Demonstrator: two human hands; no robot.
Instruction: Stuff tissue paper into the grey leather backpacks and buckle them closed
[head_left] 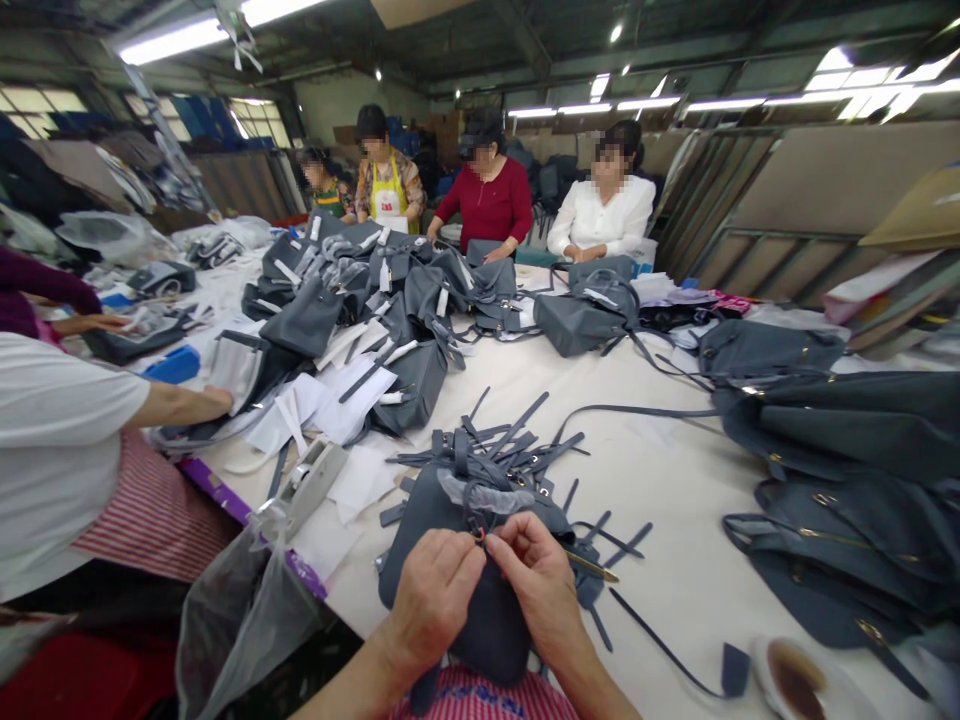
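Observation:
In the head view, a dark grey-blue leather-look bag [495, 635] lies at the table's front edge, against a red striped apron. My left hand [441, 585] is closed, thumb and forefinger pinching at a thin dark strap [475, 515] on the bag's front. Opposite it, my right hand [534, 572] pinches the same spot, where a small orange-red bit [480, 537] shows between the fingertips. A slim gold-coloured tool [598, 568] with a pointed end sticks out beside my right hand; whether the hand holds it is unclear. Loose dark strap pieces [517, 440] are heaped just behind the bag.
Finished-looking bags [420, 300] pile up across the table [637, 480], more [847, 540] at right. A tape dispenser [304, 485] and white papers [349, 400] lie left. A brown-stained dish [799, 680] is front right. Several people work around the table, one close at left.

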